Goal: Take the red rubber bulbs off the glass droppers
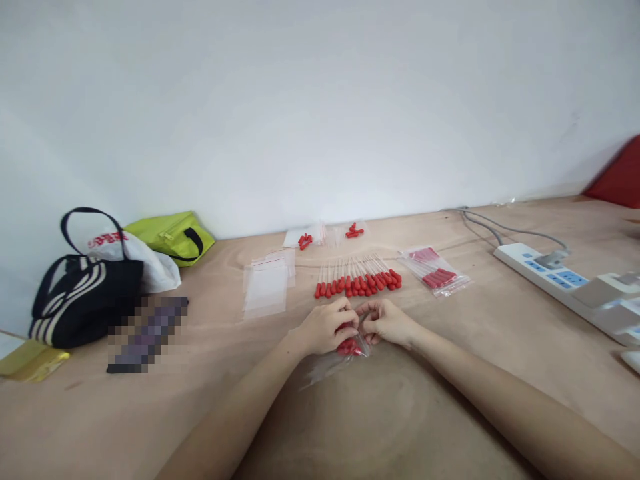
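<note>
A small clear plastic bag [349, 349] with red rubber bulbs in it lies on the table under my hands. My left hand [330, 325] is closed on the bag, its fingers curled over the red bulbs. The fingers of my right hand [383, 323] pinch the bag's right edge, close to my left fingertips. Just beyond my hands lies a fanned row of droppers [357, 283], thin clear stems with red bulbs toward me. To their right is a filled zip bag [434, 270] of similar red-ended droppers. Flat bags [266, 285] lie stacked to the left.
Loose red bulbs [305, 241] rest on clear bags near the wall. A white power strip [565, 283] with plugs and a grey cable is at the right. At the left stand a black bag [93, 297], a yellow-green pouch [173, 237] and a blurred dark object [150, 335].
</note>
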Available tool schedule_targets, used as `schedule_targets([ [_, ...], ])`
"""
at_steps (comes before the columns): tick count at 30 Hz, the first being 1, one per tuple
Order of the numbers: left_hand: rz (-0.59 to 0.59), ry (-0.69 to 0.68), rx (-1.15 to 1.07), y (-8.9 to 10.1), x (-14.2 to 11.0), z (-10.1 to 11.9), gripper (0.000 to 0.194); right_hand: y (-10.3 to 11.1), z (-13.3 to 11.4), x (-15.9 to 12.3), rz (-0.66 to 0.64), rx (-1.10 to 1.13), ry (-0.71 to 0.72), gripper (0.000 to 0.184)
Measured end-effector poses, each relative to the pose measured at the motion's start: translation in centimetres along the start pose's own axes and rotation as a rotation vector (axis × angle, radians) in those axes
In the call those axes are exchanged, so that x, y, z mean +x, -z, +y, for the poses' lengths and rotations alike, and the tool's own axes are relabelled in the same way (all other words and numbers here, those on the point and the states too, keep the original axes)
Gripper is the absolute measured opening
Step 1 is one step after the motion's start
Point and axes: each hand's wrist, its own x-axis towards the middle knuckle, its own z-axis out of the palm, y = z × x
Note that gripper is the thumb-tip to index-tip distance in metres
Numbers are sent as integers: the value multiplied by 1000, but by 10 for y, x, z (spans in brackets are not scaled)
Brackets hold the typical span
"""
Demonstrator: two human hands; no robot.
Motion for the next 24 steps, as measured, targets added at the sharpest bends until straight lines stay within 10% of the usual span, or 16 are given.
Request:
schedule_targets([
  [4, 42, -75, 50, -4, -3, -5, 13, -1, -1, -1, -53, -83, -3, 5],
  [17, -1, -132, 173, -2, -4, -4, 17, -5, -1, -5, -74, -141, -6, 16],
  [24, 125, -386, 470, -7, -4, -4, 25, -2, -2, -4, -97, -137, -27, 15],
])
